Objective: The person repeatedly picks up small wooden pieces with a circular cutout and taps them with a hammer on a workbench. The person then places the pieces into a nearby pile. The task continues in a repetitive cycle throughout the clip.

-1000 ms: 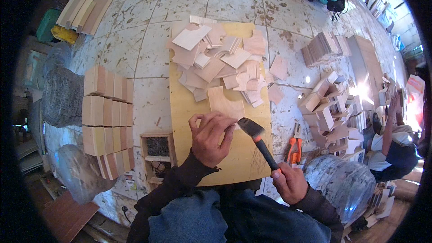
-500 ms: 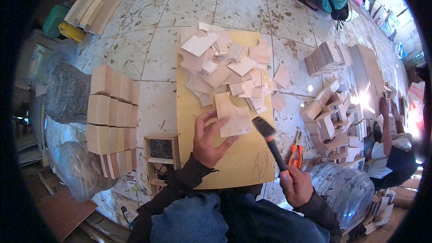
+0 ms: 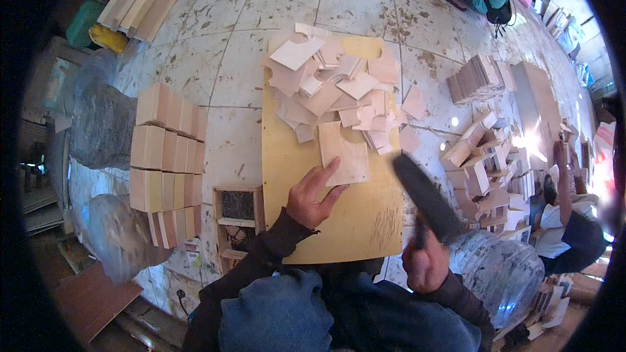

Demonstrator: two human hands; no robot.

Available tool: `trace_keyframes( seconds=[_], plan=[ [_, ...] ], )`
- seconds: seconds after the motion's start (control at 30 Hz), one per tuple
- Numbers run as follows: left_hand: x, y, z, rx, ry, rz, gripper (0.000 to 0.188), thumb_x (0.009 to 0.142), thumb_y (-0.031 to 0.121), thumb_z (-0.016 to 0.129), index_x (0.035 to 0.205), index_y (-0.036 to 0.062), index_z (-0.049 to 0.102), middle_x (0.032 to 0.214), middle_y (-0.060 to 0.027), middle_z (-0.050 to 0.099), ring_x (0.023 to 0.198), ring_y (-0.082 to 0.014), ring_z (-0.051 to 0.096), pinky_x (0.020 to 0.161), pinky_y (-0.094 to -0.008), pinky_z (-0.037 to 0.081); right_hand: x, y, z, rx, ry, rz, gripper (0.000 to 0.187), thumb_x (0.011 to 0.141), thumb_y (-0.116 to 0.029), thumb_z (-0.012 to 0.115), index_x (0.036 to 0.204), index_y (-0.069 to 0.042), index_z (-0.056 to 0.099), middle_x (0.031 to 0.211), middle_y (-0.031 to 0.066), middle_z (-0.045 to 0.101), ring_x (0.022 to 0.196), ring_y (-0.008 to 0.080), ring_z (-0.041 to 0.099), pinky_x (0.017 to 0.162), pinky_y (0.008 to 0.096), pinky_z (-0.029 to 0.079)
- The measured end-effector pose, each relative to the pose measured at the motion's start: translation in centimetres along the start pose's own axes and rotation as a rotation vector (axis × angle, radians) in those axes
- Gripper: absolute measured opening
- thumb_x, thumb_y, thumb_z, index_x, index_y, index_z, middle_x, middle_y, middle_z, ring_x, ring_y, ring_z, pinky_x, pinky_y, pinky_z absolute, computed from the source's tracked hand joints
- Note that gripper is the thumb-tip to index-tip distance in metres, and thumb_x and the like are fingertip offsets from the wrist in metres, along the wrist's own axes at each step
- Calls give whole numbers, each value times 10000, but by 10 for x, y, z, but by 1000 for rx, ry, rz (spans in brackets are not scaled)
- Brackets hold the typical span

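On the yellow board (image 3: 339, 231) in front of me lies a thin pale wooden piece (image 3: 345, 160) with a curved notch. My left hand (image 3: 313, 199) grips its lower left corner, index finger on its face and thumb along its lower edge. At the board's right edge, my right hand (image 3: 425, 266) is closed round the handle of a hammer (image 3: 427, 195). The dark head looks large and a little blurred, angled up and left over the board. Beyond the held piece, a loose heap of notched wooden pieces (image 3: 326, 91) covers the far half of the board.
Stacked wooden blocks (image 3: 153, 150) stand at left, beside an open wooden box frame (image 3: 238, 225). To the right are a stack of thin boards (image 3: 479, 81), a pile of cut wood (image 3: 486, 163) and a plastic-wrapped bundle (image 3: 499, 274). Two other people sit at far right and top right.
My right hand has raised the hammer, so its head looks bigger and nearer. The orange pliers seen earlier are now hidden behind it. My left hand still holds the piece; the view has shifted slightly.
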State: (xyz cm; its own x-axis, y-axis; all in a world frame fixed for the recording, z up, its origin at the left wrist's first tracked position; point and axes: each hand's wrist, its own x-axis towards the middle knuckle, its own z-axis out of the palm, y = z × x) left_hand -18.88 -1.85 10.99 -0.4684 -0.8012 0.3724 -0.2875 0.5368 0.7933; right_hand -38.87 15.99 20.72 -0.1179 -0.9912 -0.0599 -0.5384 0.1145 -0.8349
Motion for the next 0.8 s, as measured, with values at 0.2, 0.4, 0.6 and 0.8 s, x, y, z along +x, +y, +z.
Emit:
trace_keyframes(
  seconds=[0.2, 0.4, 0.6, 0.8],
  plan=[
    [-5, 0, 2, -41, -13, -46, 496, 841, 91, 713, 1308, 21, 565, 1105, -208, 651, 917, -320, 655, 822, -370, 531, 7, 26, 20, -228, -190, 143, 266, 1011, -256, 460, 976, 4, 503, 638, 209, 588, 590, 446, 604, 509, 501, 461],
    [-5, 2, -2, -834, -26, -460, 556, 930, 107, 588, 1434, 4, 378, 1377, -163, 497, 1217, -248, 519, 1058, -346, 373, 0, 22, 23, -108, 50, 224, 249, 998, -243, 495, 894, -17, 486, 568, 212, 516, 531, 455, 556, 474, 523, 389],
    [-2, -9, -13, -1011, 225, -542, 551, 988, 258, 462, 1463, 17, 323, 1296, -130, 498, 1216, -205, 474, 1074, -344, 322, -5, 29, 27, 9, 23, 364, 291, 1000, -258, 504, 841, -15, 511, 570, 212, 518, 536, 445, 558, 478, 498, 378],
    [-12, -18, -18, -663, 253, -512, 509, 1017, 297, 420, 1443, 21, 372, 1231, -125, 551, 1184, -185, 500, 1031, -341, 376, -5, 31, 31, 23, -54, 361, 312, 1006, -284, 496, 849, -16, 525, 585, 222, 529, 543, 444, 562, 482, 493, 380]
  ],
)
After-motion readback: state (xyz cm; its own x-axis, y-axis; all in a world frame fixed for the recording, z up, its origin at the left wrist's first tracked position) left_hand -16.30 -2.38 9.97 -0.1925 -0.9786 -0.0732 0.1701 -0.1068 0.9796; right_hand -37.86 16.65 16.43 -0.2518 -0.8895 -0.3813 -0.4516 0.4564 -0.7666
